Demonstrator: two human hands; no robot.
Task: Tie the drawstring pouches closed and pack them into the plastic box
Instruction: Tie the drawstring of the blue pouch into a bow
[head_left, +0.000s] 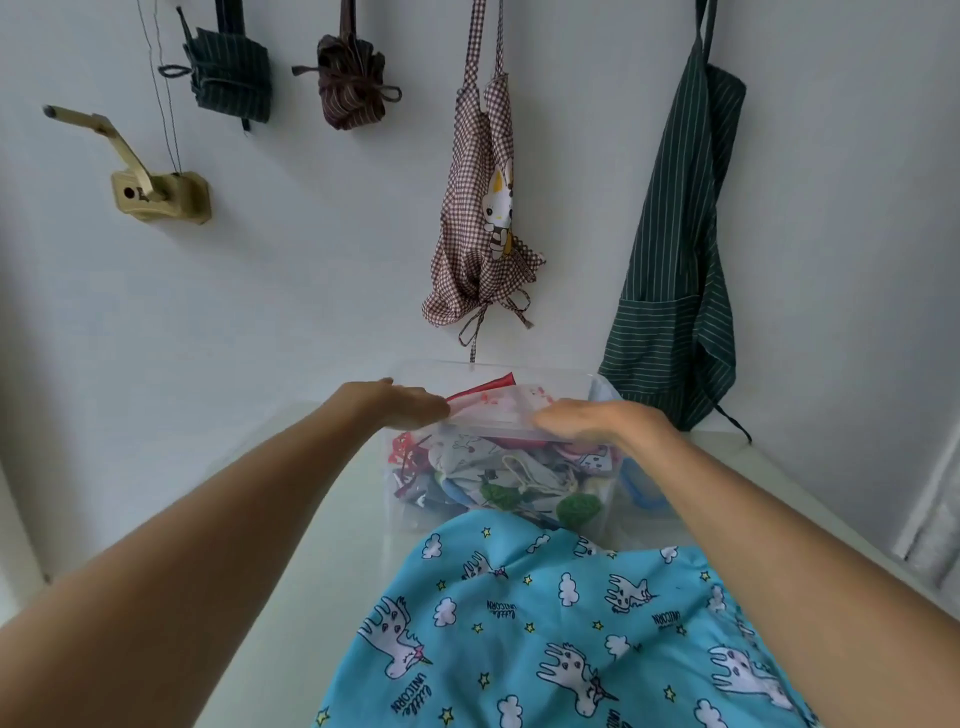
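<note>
A clear plastic box (410, 499) stands on the white table against the wall, filled with several patterned drawstring pouches (498, 467). A clear lid (498, 410) lies across the top of the box. My left hand (400, 402) lies flat with straight fingers on the lid's left side. My right hand (597, 421) presses flat on the lid's right side. A red pouch corner (493, 384) shows through the lid at the back.
The white table (332, 519) meets the wall just behind the box. A checked apron (483, 218) and a green striped apron (675, 260) hang above it. A blue latch (641, 491) shows at the box's right. My blue unicorn-print clothing (545, 623) fills the foreground.
</note>
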